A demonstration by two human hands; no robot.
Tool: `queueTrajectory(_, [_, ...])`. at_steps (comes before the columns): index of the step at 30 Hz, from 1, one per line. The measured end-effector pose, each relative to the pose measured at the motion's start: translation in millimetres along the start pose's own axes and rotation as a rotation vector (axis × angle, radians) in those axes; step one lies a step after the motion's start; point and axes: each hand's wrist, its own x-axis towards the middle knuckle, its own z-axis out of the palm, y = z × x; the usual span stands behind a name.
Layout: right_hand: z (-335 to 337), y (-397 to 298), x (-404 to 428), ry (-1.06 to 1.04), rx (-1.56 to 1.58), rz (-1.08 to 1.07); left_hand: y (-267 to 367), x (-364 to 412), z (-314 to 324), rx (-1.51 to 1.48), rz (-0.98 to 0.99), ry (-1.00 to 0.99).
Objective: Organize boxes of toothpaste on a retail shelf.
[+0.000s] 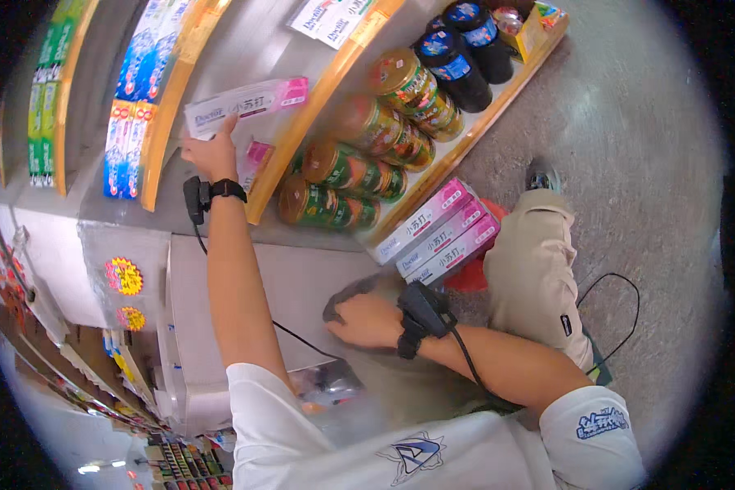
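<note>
My left hand (213,152) is closed on the end of a white and pink toothpaste box (251,104) over a grey shelf with a yellow edge strip. Beside that box, nearer the strip, part of another pink-ended box (259,153) shows. My right hand (366,320) rests low near my knee, its fingers bent; whether it holds anything cannot be told. Several more toothpaste boxes (444,242) lie side by side on a red object (467,278), partly hidden under them, by the shelf's foot. Both wrists wear black straps with cabled devices.
Stacked green and gold cans (343,165) and black-capped dark bottles (453,67) stand on the bottom shelf (465,138). Blue and green toothpaste boxes (150,55) line the upper shelves at left. A white cabinet panel (202,306) is below the left arm. Cables hang near both arms.
</note>
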Motion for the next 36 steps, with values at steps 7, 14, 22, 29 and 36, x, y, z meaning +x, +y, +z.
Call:
queueTrajectory(7, [16.0,3.6,-29.7,0.07,-0.091,-0.168,-70.1,15.2,9.4,0.423,-0.034,-0.61])
queueTrajectory(14, [-4.7,-5.1,-48.0,-0.055,-0.13,-0.171,-6.8,-44.3,27.1,0.556,0.797,-0.388])
queueTrajectory(22, [-7.5,-4.7,-46.9,-0.089,-0.072,-0.136,21.4,-99.4,65.9,0.322,0.881,-0.504])
queueTrajectory(29, [-7.6,-8.5,-41.6,-0.097,-0.047,-0.085,21.5,-150.0,80.5,0.139,0.88,-0.738])
queueTrajectory(36, [-11.8,-9.2,-48.2,-0.102,-0.192,-0.153,35.9,-176.9,111.5,-0.021,0.857,-1.289])
